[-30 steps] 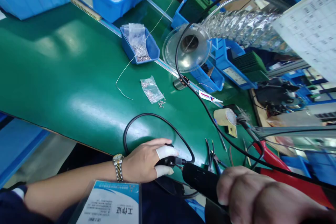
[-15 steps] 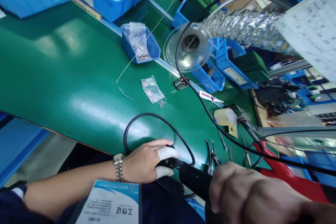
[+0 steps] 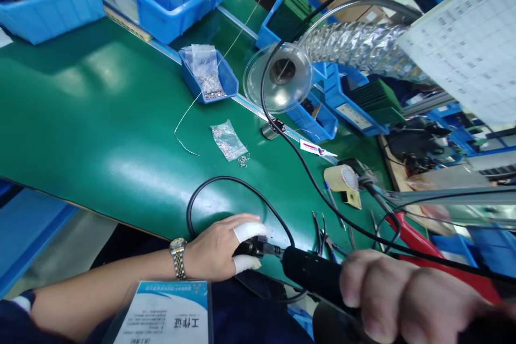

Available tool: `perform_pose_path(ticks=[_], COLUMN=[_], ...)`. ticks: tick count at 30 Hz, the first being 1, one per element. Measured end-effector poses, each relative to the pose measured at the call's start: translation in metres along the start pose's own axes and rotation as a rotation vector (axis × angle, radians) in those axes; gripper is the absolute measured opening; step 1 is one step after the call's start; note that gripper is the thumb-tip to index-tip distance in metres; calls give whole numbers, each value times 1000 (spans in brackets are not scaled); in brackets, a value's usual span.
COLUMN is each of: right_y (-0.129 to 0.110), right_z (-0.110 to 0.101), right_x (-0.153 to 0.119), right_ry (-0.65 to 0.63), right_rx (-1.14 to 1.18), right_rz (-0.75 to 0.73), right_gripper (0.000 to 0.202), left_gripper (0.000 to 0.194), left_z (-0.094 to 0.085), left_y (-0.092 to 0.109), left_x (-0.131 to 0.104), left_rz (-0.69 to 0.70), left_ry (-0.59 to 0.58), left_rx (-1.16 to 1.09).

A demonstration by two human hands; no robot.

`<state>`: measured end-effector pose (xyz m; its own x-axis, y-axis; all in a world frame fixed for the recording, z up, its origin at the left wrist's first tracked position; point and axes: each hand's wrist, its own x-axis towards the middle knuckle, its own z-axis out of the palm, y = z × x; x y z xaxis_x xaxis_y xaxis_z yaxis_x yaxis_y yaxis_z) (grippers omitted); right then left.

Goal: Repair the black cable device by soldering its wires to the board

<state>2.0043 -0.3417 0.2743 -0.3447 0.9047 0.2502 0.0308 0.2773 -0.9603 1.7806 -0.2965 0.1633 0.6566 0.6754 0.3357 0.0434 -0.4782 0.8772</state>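
Observation:
White covers sit on two fingers of my left hand (image 3: 220, 247), which grips a small black connector (image 3: 252, 246) at the table's front edge. My right hand (image 3: 399, 293) is wrapped round a black electric screwdriver (image 3: 312, 271), whose tip points left at the connector; a slim gap seems to lie between the tool's body and the part. A black cable (image 3: 226, 178) loops on the green table behind my left hand. Further back lie a clear bag of screws (image 3: 228, 140) and a few loose screws (image 3: 243, 160).
Pliers (image 3: 321, 234) lie just behind the screwdriver. A blue bin (image 3: 231, 78) holds bagged screws. A clear funnel hood (image 3: 258, 83) and a cream cylinder (image 3: 336, 178) stand further right. Near my right hand is a red handle (image 3: 427, 247). A black cord (image 3: 298, 156) hangs across the view.
The screwdriver has drawn back to the right from the connector, showing more of its tip. My right hand has moved right. The whole view has shifted slightly.

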Motion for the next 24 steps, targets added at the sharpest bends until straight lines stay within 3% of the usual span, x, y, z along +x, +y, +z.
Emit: perform_pose_path(ticks=[3,6,9,12,14,16,19,21,24], right_y=[-6,-9,-2,8,12,12,8,5,5], right_z=[1,15,21,12,5,2,4,6,4], right_x=[1,13,24,27,27,24,20,18,18], right_ry=[73,145,91,-36,-112,-113,-15,24,23], right_rx=[15,78,200,283,301,322,308,288,291], right_rz=[-122,-60,-156,-289,-326,-374,-323,-270,-284], right_gripper=[29,40,31,26,29,32,30,26,28], left_gripper=[53,57,58,57,40,20,21,22,21], left_z=[-1,0,-2,-18,-39,-63,-91,-98,-93], left_y=[0,1,3,8,10,8,-4,-15,-26], left_x=[-1,-1,0,8,20,38,71,92,117], left_rz=[-23,-37,-44,-20,-22,-61,-100,-77,-53], left_ry=[-11,-17,-22,-106,-187,-215,-181,-199,-256], left_rx=[-4,15,43,51,100,284,740,929,986])
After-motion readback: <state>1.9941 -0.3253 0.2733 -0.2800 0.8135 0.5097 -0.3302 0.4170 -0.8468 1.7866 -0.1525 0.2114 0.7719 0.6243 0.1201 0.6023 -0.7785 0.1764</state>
